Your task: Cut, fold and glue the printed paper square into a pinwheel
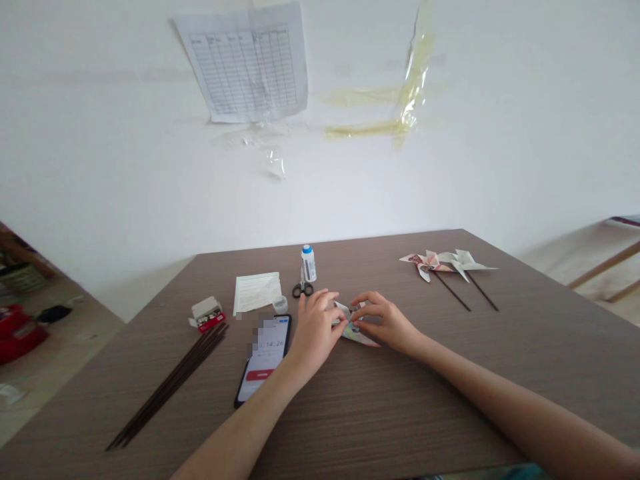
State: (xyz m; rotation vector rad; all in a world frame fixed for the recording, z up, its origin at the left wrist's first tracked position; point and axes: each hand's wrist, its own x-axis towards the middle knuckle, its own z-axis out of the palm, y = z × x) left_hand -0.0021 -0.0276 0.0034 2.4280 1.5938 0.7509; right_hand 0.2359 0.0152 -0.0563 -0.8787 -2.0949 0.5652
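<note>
Pinching a folded paper pinwheel at its centre, the left hand and right hand meet fingertip to fingertip; its long axis slants far-left to near-right, its tip nearer the right hand. Black scissors and a blue-capped bottle lie beyond.

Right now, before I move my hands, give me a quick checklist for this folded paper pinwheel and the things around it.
Left hand and right hand both on the folded paper pinwheel: ok.
Folds at its centre holding: cannot tell, fingers hide them.
Scissors lying beyond the hands: ok.
Blue cap on the glue bottle: ok.
Dark sticks lying on the table: ok.
Phone apart from the paper: ok.
</note>
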